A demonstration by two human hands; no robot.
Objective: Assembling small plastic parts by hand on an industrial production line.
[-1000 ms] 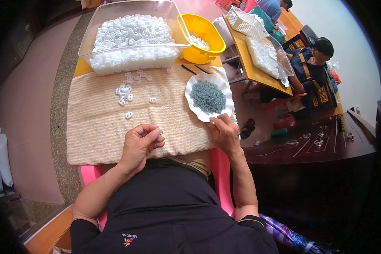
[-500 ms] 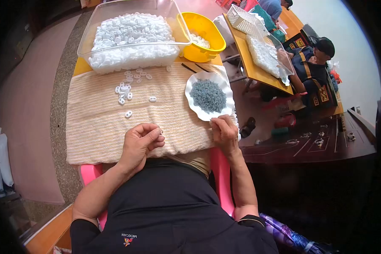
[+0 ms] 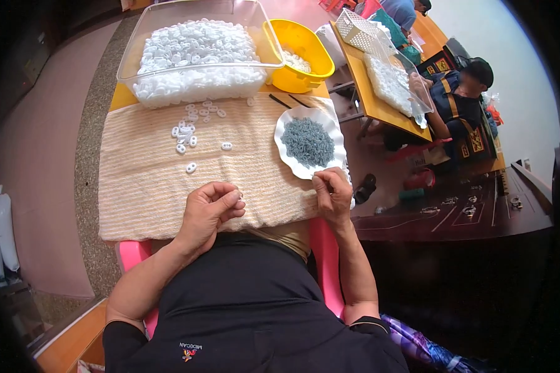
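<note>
My left hand is closed in a pinch above the front of the striped cloth. A tiny bit of something pale shows at its fingertips, too small to name. My right hand is also pinched, at the near edge of a white wavy-rimmed plate. What its fingers hold, if anything, is hidden. On the plate lies a heap of tiny grey-blue pieces. Beyond my left hand are loose white oval pieces with two holes: a single one, another, and a small cluster.
A clear plastic bin full of white pieces stands at the back, beside a yellow tub with more. Two dark sticks lie behind the plate. At right, a co-worker sits by another table; a dark tabletop is nearer.
The whole view has shifted very slightly. Both my hands stay pinched in nearly the same places, and the pieces on the cloth lie as before.
</note>
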